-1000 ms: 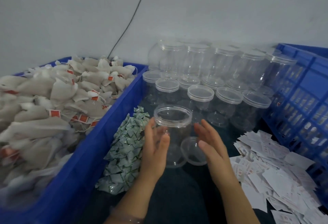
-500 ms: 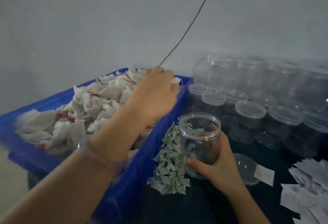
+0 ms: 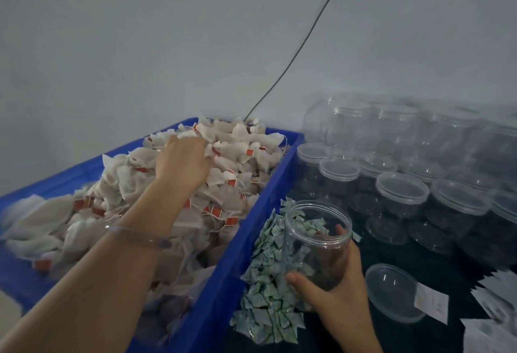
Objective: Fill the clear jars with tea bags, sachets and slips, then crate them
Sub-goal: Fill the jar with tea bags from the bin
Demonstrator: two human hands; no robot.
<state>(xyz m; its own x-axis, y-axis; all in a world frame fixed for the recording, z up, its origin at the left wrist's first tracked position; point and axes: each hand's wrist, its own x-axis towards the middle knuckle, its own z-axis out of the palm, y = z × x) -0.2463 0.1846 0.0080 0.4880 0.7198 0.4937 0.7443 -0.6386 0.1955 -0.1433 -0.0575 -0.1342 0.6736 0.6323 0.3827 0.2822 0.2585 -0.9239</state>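
Observation:
My right hand (image 3: 335, 288) grips an open, empty clear jar (image 3: 316, 240) standing on the dark table beside a heap of green-and-white sachets (image 3: 265, 291). The jar's clear lid (image 3: 391, 294) lies flat to the right of that hand. My left hand (image 3: 181, 162) reaches into the blue bin (image 3: 268, 193) on the left, with its fingers down among the white tea bags (image 3: 237, 154) with red tags. What the fingers hold is hidden in the pile. White paper slips (image 3: 492, 322) lie at the lower right.
Several lidded clear jars (image 3: 402, 190) stand in rows behind the open jar, reaching to the wall. A black cable (image 3: 302, 47) runs down the grey wall to the bin's back corner. One slip (image 3: 432, 301) rests against the loose lid.
The left hand has sunk from above the bin's back into the tea bag pile. The right hand keeps its grip on the jar. The view has turned further left.

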